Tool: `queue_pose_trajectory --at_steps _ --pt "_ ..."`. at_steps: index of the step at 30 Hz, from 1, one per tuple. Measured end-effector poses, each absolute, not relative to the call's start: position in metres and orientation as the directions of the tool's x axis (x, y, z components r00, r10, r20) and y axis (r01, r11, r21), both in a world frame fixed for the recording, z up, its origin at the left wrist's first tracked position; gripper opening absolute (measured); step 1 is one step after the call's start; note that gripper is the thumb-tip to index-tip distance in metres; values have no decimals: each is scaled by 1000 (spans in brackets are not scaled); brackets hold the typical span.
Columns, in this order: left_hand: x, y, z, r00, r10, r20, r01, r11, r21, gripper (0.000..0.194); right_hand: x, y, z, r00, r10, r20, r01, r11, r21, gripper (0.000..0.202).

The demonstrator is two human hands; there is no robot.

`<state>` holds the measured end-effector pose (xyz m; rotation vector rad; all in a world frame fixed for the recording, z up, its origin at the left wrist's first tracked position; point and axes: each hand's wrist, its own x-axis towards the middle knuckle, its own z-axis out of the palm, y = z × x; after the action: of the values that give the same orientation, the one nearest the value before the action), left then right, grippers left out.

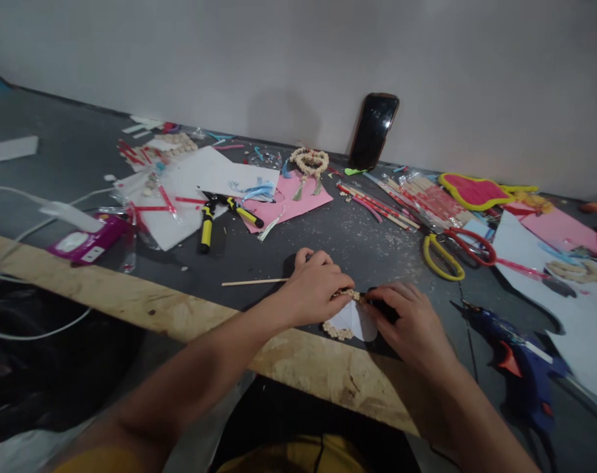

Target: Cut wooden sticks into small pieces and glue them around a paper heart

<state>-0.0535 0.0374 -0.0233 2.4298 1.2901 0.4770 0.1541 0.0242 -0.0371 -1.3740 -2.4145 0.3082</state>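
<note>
A small white paper piece (pixel 348 318) with beige bead-like bits (pixel 338 331) stuck along its edge lies near the front of the dark table. My left hand (pixel 314 287) pinches its upper edge, where more of the beige bits show between the fingertips. From the other side, my right hand (pixel 411 318) has its fingers closed at the paper's right edge, with the fingertips partly in shadow. A thin wooden stick (pixel 254 282) lies flat, its right end hidden by my left hand.
A blue hot glue gun (pixel 518 361) lies at right, below scissors (pixel 444 256) with yellow and red handles. Yellow-black pliers (pixel 207 226), pink paper (pixel 298 200) and a beaded ornament (pixel 309 161) lie beyond. A phone (pixel 373 131) leans on the wall. White cables (pixel 27 226) cross at left.
</note>
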Motion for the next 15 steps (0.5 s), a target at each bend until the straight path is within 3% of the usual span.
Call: queue_pose_trajectory --at_steps 15 --pt "-54 39 -24 530 838 131 714 -524 464 21 155 24 -36 -477 856 199 783 516 -347 13"
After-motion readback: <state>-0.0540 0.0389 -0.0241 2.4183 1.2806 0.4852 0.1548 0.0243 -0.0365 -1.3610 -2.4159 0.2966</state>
